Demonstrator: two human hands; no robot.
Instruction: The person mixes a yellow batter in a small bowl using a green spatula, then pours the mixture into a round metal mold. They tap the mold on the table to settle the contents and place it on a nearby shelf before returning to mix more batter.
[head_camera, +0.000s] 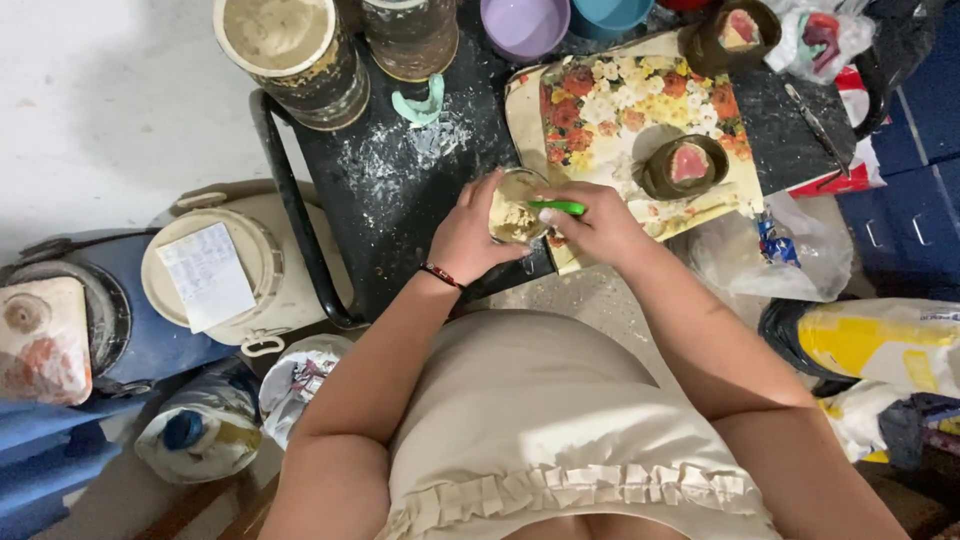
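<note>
At the near edge of the black table (400, 190), a small clear cup (513, 207) holding a pale, crumbly yellowish paste sits between both hands. The left hand (468, 238) is wrapped around the cup's left side, gripping it, and the right hand (598, 225) is closed around a green-handled tool (557, 208) whose tip reaches across the rim into the paste. To mix well, I judge that the cup should be kept braced on the table and the tool worked along the wall and bottom in short strokes, so that nothing crumbles over the rim.

Just right of the cup lies a flowered tray (610, 110) carrying a dark bowl (685, 166) with a pink, wedge-like piece set in pale material. A second dark bowl (732, 32) at the far right holds a similar pink and yellowish piece. Along the far edge stand a lilac bowl (522, 25) and a blue bowl (606, 15); what they hold cannot be seen. At far left stand two crusted tubs (290, 55), the left one coated inside with dried beige residue. White powder dusts the tabletop. On the floor to the left, a beige bucket (250, 275) is closed, with a paper sheet (207, 275) lying on its lid.
</note>
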